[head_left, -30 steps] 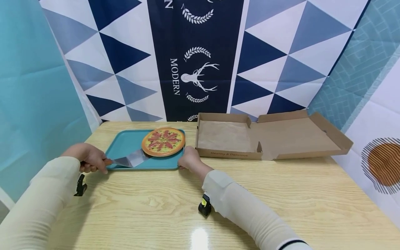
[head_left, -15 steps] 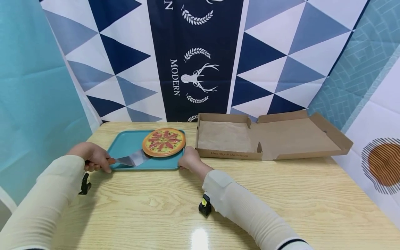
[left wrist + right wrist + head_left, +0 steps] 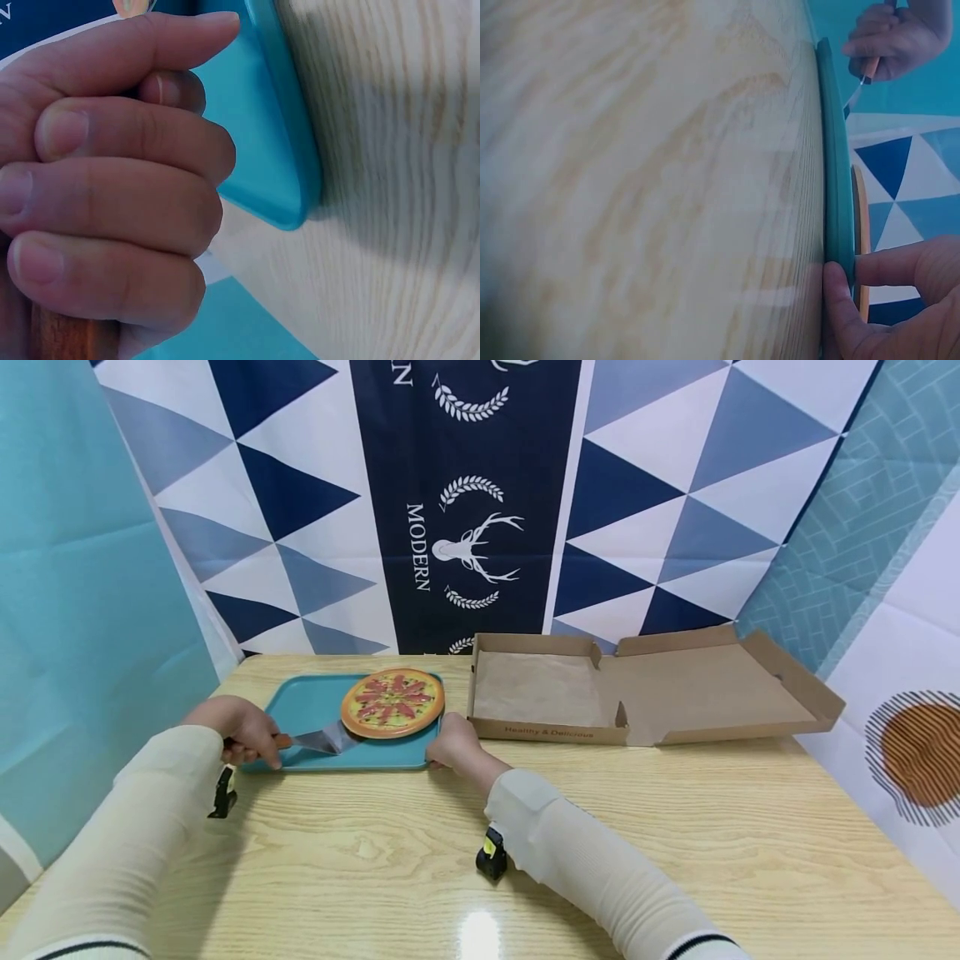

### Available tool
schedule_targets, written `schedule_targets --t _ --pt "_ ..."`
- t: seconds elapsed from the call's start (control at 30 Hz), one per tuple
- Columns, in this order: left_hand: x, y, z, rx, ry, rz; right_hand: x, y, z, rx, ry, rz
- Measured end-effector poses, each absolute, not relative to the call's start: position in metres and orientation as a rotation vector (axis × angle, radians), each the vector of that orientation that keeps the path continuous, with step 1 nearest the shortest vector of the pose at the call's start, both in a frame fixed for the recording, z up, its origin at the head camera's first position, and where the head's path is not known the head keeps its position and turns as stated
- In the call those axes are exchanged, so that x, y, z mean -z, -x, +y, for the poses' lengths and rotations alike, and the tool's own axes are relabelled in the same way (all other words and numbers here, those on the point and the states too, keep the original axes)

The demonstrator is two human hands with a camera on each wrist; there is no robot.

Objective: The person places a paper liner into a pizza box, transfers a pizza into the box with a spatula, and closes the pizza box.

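My left hand (image 3: 251, 732) grips the wooden handle (image 3: 73, 337) of a metal pizza server (image 3: 321, 741), fingers curled round it. The server's flat blade reaches to the left edge of a round pizza (image 3: 393, 702) topped with red strips, its tip right at the crust. The pizza lies on the right part of a teal tray (image 3: 303, 700). At the tray's near right corner, my right hand (image 3: 456, 742) pinches the rim between thumb and finger, as the right wrist view shows. In the left wrist view, the curled fingers (image 3: 112, 210) hover beside the tray's corner.
An open cardboard pizza box (image 3: 536, 689) stands right of the tray, its lid (image 3: 705, 685) folded out to the right. The wooden table (image 3: 360, 852) extends in front. A patterned cloth (image 3: 465, 510) hangs behind the table's back edge.
My left hand has moved right with the pizza server, bringing its blade closer under the pizza's left edge. My right hand keeps its place on the tray's corner.
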State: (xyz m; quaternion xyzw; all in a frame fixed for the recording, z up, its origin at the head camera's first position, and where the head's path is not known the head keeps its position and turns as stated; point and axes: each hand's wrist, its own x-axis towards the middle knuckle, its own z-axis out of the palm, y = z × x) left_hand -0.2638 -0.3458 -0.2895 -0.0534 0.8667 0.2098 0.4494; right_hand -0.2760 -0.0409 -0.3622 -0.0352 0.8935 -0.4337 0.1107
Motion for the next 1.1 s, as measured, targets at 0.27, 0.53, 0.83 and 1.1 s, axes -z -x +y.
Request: schedule_targets --t 0.27,0.53,0.83,1.1 --pt "0.290 0.271 -0.335 -0.518 0.158 2.152 0.361 0.274 -0.040 1.289 0.124 2.624" --pt "0.289 0.279 -0.326 -0.520 0.127 2.148 0.361 0.276 -0.039 1.279 0.107 2.618" --pt "0.289 0.281 -0.319 -0.527 0.122 2.163 0.362 0.279 -0.041 1.242 0.066 2.602" --pt "0.293 0.276 -0.319 -0.597 0.132 2.200 0.363 0.276 -0.040 1.279 0.095 2.598"
